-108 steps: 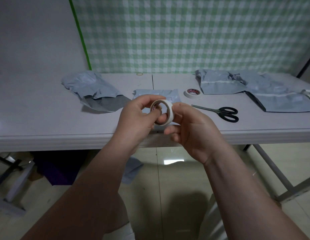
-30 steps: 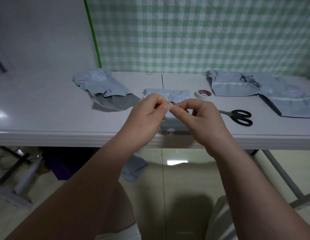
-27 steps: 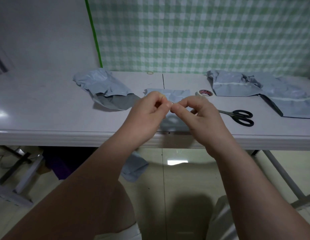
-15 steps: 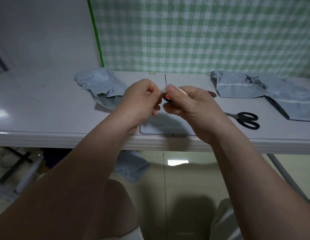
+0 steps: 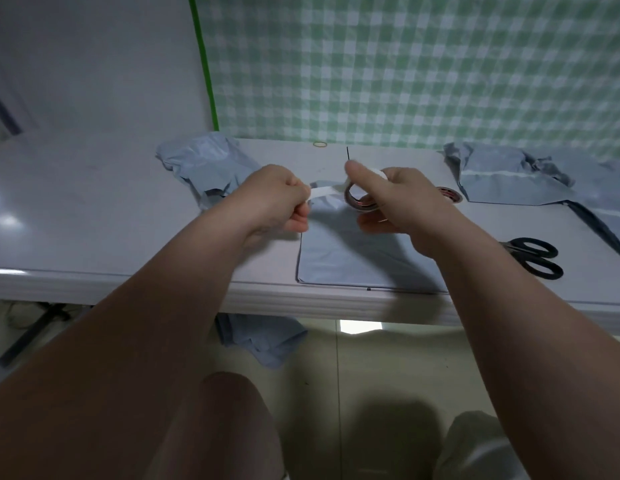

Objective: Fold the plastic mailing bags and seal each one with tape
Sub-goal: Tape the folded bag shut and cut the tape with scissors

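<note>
Gripped a white tape roll (image 5: pixel 362 205) in the right hand (image 5: pixel 405 202), thumb pressed on top of the ring, remaining fingers curled under and behind it. Pinched the free end of a white tape strip (image 5: pixel 327 192) in the left hand (image 5: pixel 277 199), fingers curled tight around it. Kept the strip straight and nearly level between roll and left hand, both raised in the air over the far end of a folded mailing bag (image 5: pixel 353 254). Noted a brownish inner face on the roll, its outer windings pale. Found the folded bag lying flat at the near edge of the grey table (image 5: pixel 93 220): a smooth, pale grey-blue rectangle with crisp side edges, its far end hidden behind the hands. Saw a crumpled bag (image 5: pixel 208 164) to the left, a pile of loose bags (image 5: pixel 509 178) far right, a second tape roll (image 5: pixel 450 195) flat just behind the right hand, and black scissors (image 5: pixel 530 254) right of the forearm. Spotted a rubber band (image 5: pixel 320 144) at the table's far edge and another bag (image 5: pixel 263 341) on the floor below.
</note>
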Tool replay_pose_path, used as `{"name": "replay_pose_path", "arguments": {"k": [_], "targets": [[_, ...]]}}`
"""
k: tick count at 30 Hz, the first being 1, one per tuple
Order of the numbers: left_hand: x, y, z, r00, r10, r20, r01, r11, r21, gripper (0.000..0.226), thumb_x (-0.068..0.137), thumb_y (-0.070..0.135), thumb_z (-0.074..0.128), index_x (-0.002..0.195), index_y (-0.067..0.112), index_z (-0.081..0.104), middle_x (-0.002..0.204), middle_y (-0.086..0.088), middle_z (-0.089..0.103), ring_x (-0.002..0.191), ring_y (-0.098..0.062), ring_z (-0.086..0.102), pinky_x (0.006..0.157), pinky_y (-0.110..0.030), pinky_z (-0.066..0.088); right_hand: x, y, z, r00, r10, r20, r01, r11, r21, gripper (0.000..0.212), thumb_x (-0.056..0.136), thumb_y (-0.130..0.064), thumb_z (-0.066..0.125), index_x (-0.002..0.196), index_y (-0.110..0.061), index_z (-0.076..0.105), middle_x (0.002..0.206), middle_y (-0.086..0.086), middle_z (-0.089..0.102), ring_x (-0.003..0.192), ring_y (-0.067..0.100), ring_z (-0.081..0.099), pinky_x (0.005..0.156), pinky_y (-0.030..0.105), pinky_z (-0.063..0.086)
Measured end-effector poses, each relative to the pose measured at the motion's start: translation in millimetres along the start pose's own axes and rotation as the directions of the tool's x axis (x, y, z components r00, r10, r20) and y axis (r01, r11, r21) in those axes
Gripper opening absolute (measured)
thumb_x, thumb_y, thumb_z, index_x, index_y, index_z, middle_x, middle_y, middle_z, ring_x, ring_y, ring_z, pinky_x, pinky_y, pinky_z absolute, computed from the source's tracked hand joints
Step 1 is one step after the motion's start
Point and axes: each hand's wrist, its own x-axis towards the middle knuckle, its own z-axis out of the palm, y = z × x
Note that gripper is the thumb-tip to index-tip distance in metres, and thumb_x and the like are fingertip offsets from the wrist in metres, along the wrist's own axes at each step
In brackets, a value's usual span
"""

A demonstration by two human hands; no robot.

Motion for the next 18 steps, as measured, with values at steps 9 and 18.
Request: {"name": "replay_pose_path", "arguments": {"k": [9,18], "targets": [[22.0,-13.9,9.7,0.981,-0.161,0.103,0.17,0.982,-0.08,0.02,0.098,0.004,0.046,0.079,0.003,0.053,0.085,-0.016,0.06,0.071,-0.017,0.062,0.057,-0.017,0.056,18.0,28.3,12.7,0.993,0.111,0.045,-0.119,0.954,0.277,0.024,0.089,-0.031,0.061,0.096,-0.009,0.055,0.086,0.007,0.061,0.071,0.025,0.066,0.071,0.035,0.059],[29.0,-21.5,10.5,0.995,-0.095,0.027,0.091,0.988,0.122,0.026,0.09,0.002,0.056,0.064,0.007,0.052,0.083,-0.011,0.056,0.082,-0.02,0.068,0.062,-0.014,0.054,18.5,42.5,17.5,1.0,0.003,-0.004,-0.002,0.962,0.274,0.023,0.083,-0.026,0.07,0.087,-0.012,0.052,0.074,0.001,0.062,0.069,0.014,0.058,0.064,0.025,0.058]]}}
